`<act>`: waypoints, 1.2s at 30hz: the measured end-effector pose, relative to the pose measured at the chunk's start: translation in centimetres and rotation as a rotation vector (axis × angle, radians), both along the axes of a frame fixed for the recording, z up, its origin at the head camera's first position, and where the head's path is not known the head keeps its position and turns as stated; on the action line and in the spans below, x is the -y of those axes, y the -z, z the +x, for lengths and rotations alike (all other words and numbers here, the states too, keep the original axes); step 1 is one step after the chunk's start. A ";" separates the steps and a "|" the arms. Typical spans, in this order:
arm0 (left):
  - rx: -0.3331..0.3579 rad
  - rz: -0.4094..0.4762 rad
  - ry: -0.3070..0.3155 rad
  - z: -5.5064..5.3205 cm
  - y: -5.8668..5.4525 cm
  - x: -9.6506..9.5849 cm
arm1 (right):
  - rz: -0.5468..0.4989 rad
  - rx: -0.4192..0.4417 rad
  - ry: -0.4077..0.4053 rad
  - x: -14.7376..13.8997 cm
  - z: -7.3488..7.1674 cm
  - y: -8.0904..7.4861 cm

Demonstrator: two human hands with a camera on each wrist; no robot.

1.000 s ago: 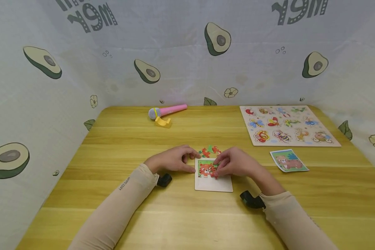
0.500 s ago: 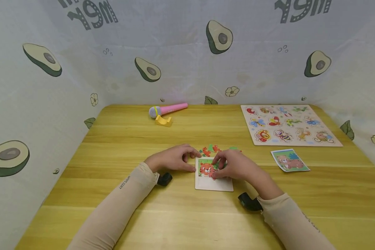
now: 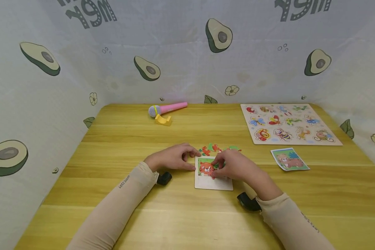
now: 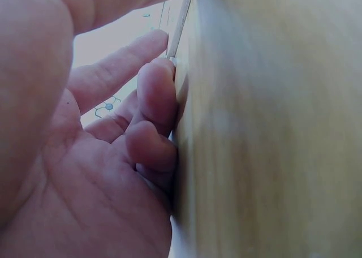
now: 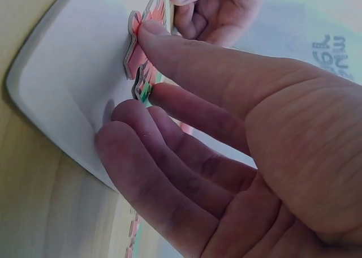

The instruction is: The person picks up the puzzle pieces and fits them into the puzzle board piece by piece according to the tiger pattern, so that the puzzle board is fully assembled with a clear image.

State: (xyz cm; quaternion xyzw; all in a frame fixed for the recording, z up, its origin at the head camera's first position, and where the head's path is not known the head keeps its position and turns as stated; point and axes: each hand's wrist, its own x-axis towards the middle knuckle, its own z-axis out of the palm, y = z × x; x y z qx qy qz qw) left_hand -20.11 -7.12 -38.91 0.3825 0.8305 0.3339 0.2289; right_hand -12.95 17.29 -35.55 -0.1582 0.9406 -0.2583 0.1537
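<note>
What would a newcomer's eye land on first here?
Probably the part-built orange tiger puzzle at mid-table, between the person's left grip and right grip. Next, the pink microphone near the table's far edge, left of centre, and the colourful insect board at far right. Behind everything hangs the avocado-print cloth.

Table (image 3: 181,215) has wood grain, smooth w/ soft sheen. Backdrop (image 3: 178,38) is matt cloth, a bit wrinkled. Puzzle tray (image 3: 206,184) is smooth, matt. Puzzle pieces (image 5: 134,51) show layered edges, like cardboard or thin wood, can't tell which. Sleeves (image 3: 115,205) are matt cloth. Mic (image 3: 172,108) looks smooth plastic, its head rough, mesh-like. Pic. card (image 3: 290,160) seems paper, slightly glossy.
</note>
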 end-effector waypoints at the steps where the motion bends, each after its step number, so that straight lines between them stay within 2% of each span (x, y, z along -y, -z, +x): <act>1: 0.000 0.000 -0.001 0.0 0.0 0.0 | 0.004 -0.005 -0.003 0.0 0.0 0.0; 22: 0.029 -0.002 -0.018 -0.1 -0.3 -0.1 | 0.020 -0.039 -0.054 -0.1 -0.1 0.2; 29: -0.046 -0.029 -0.029 0.3 -0.2 -0.9 | 0.025 -0.055 -0.079 0.0 -0.1 0.2; 36: -0.112 -0.077 -0.069 1.0 -0.4 -1.8 | 0.026 -0.054 -0.079 -0.1 0.0 0.1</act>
